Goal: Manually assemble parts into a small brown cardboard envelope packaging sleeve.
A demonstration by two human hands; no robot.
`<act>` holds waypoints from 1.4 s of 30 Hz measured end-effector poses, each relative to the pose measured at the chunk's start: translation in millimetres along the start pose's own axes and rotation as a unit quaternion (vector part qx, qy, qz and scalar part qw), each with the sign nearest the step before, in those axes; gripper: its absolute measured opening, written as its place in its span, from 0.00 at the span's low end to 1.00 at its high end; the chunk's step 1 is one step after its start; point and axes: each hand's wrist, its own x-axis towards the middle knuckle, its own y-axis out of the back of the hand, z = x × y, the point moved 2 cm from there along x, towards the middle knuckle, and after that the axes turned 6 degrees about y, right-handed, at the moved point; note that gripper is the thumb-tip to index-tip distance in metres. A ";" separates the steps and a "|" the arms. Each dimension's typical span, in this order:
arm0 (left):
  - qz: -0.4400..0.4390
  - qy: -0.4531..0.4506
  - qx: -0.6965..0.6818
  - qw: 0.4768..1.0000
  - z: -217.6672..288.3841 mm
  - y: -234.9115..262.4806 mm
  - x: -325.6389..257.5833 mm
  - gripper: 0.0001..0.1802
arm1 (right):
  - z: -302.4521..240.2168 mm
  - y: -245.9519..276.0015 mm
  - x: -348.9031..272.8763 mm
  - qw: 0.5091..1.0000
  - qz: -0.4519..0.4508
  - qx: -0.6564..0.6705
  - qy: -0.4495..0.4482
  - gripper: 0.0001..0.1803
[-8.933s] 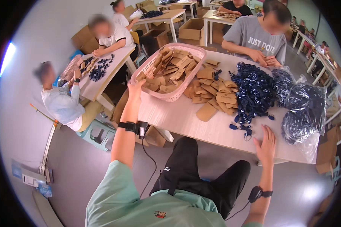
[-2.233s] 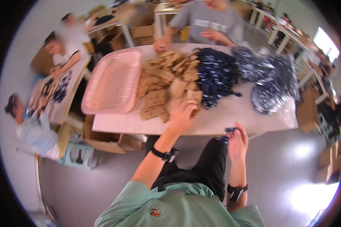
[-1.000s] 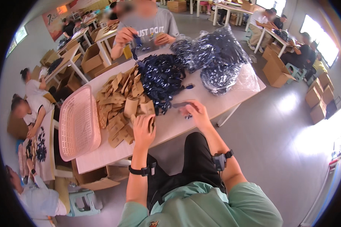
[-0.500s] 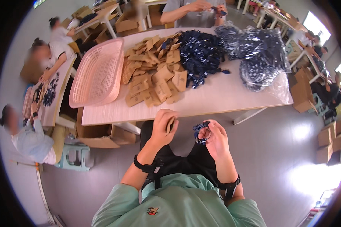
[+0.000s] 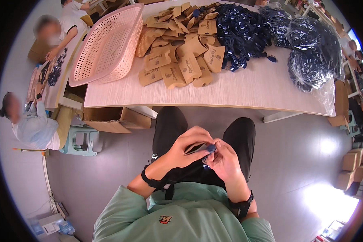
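Note:
Above my lap, my left hand [image 5: 180,153] is closed around a brown paper pouch [image 5: 193,148] whose open end gapes toward the right. My right hand [image 5: 226,162] meets it there, pinching coiled dark-blue earphones [image 5: 211,148] at the pouch's mouth. Part of the coil hangs below the right fingers, and the fingers hide how much of it is inside. On the table ahead lies a heap of flattened brown pouches [image 5: 189,66]. Directly right of that heap spreads a tangled pile of dark-blue earphones [image 5: 244,34].
A pink plastic basket [image 5: 73,78] stands at the left of the pale table [image 5: 197,96]. Clear plastic bags [image 5: 310,48] of dark-blue bundles lie at its right end. Below is an open cardboard box [image 5: 109,117]. Other people work at a side table [image 5: 54,90] on the left.
Both hands have come together and lower over my lap. The earphones in my right hand are now at the pouch's opening. My view has tilted downward.

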 end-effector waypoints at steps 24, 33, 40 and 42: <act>0.136 0.293 -0.186 0.928 -31.6 19.8 -21.0 0.11 | -13.3 12.3 21.4 0.902 0.006 -0.405 0.149 0.08; 0.097 0.328 -0.303 0.889 -37.1 17.8 -24.9 0.13 | -17.8 7.8 24.4 0.929 0.066 -0.251 0.262 0.15; 0.110 0.291 -0.289 0.905 -30.3 9.7 -21.8 0.11 | -17.1 1.5 11.5 0.913 0.025 -0.313 0.261 0.12; 0.115 0.278 -0.273 0.914 -28.0 6.7 -20.5 0.10 | -20.2 -1.1 14.9 0.869 0.007 -0.420 0.261 0.10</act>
